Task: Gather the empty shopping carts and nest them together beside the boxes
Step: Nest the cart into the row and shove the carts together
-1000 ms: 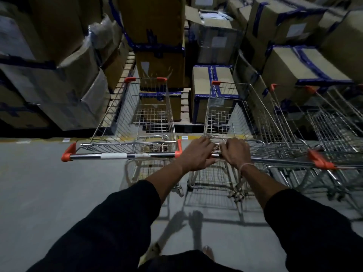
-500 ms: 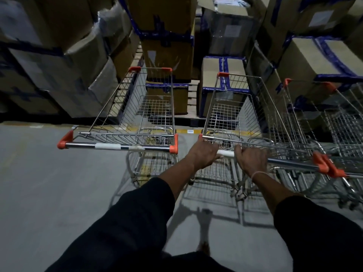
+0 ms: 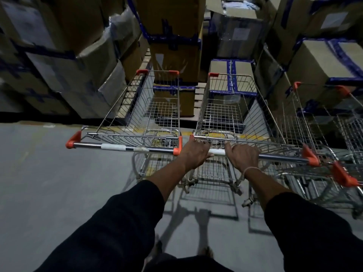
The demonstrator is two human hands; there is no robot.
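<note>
An empty wire shopping cart (image 3: 222,114) with orange corner caps stands in front of me, nose toward the boxes. My left hand (image 3: 195,154) grips the left end of its chrome handle bar (image 3: 279,158). My right hand (image 3: 243,157) grips the same bar a little to the right, thumb raised. A second empty cart (image 3: 155,112) stands parallel on the left, its handle (image 3: 121,147) untouched. More carts (image 3: 322,142) stand at the right, apparently nested together.
Stacked cardboard boxes (image 3: 176,55) with blue tape fill the wall ahead, on wooden pallets. A low box (image 3: 231,75) sits just past the held cart's nose. Grey concrete floor (image 3: 49,183) spreads to the left and behind. My feet show at the bottom.
The held cart has rolled forward toward the boxes and now lines up beside the left cart. My hands have spread a little apart on the handle bar.
</note>
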